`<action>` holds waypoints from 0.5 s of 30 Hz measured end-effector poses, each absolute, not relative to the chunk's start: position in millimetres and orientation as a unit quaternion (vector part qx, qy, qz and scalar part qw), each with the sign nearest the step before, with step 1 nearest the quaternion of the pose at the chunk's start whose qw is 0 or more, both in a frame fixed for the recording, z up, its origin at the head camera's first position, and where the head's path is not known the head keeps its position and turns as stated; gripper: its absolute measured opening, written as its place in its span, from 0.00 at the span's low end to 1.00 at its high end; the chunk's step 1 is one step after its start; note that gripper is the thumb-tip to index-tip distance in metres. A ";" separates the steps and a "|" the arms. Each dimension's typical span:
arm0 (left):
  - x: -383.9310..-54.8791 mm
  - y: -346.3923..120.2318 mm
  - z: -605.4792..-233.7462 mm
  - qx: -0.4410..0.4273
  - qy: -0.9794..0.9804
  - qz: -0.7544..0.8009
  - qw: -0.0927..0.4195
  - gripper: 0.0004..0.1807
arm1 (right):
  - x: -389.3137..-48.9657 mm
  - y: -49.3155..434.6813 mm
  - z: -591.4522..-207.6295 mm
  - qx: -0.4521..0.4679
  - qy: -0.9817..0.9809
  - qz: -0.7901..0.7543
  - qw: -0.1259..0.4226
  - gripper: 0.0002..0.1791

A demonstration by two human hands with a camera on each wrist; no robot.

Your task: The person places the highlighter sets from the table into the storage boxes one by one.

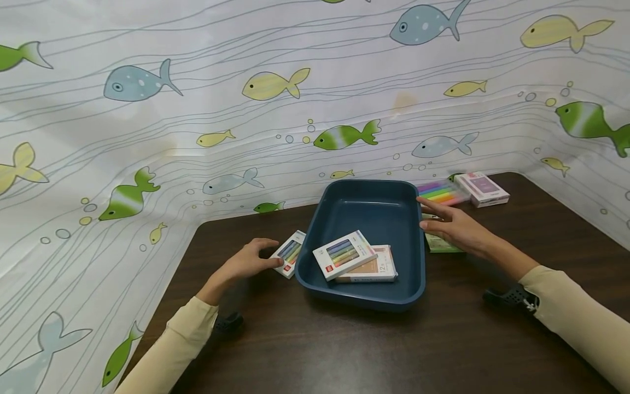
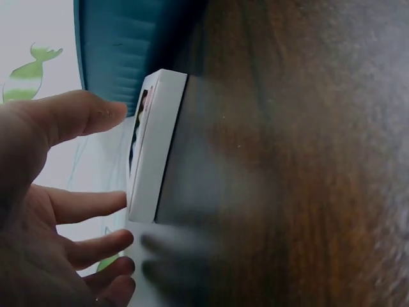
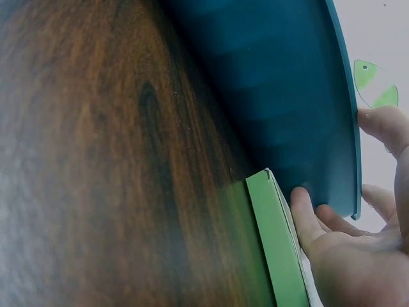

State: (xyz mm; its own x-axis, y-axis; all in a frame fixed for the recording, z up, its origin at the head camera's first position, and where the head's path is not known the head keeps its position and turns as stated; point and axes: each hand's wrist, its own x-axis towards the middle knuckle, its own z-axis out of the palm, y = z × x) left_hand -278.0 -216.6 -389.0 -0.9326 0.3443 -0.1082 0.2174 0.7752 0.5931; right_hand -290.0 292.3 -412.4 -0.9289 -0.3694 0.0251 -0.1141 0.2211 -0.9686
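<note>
A dark blue tray (image 1: pixel 374 295) stands on the table, with a white box of colored sticks (image 1: pixel 334 257) lying tilted over a tan and white box (image 1: pixel 386 264) inside it. Left of the tray, a similar white box (image 1: pixel 289 254) rests on the table. My left hand (image 1: pixel 248 260) is at this box, thumb and forefinger spread along its side; its white edge (image 2: pixel 156 147) faces the left wrist view. On the tray's right side, my right hand (image 1: pixel 455 227) touches the rim with extended fingers. Beside those fingers lies a green box (image 3: pixel 275 236).
Behind the right hand lie a clear pack of rainbow-colored pens (image 1: pixel 440 192) and a white and purple box (image 1: pixel 482 189). A fish-patterned sheet (image 1: pixel 275 120) rises along the back and sides of the dark wooden table (image 1: pixel 334 350).
</note>
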 end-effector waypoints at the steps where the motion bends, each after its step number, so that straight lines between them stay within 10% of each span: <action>1: -277.4 -215.8 -389.3 0.148 0.940 0.290 0.102 0.35 | -289.9 291.9 -412.1 -0.155 0.774 -0.605 0.106 0.39; 15: -274.8 -196.7 -397.8 0.114 0.963 0.231 0.074 0.47 | -290.8 291.2 -412.9 -0.163 0.767 -0.611 0.105 0.39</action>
State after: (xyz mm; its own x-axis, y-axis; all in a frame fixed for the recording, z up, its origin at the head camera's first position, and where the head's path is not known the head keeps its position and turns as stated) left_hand -274.8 -196.7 -397.8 -0.9631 0.2538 -0.0894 0.1856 0.8671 0.4623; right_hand -290.8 291.2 -412.9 -0.9248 -0.3787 0.0380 -0.1217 0.1996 -0.9723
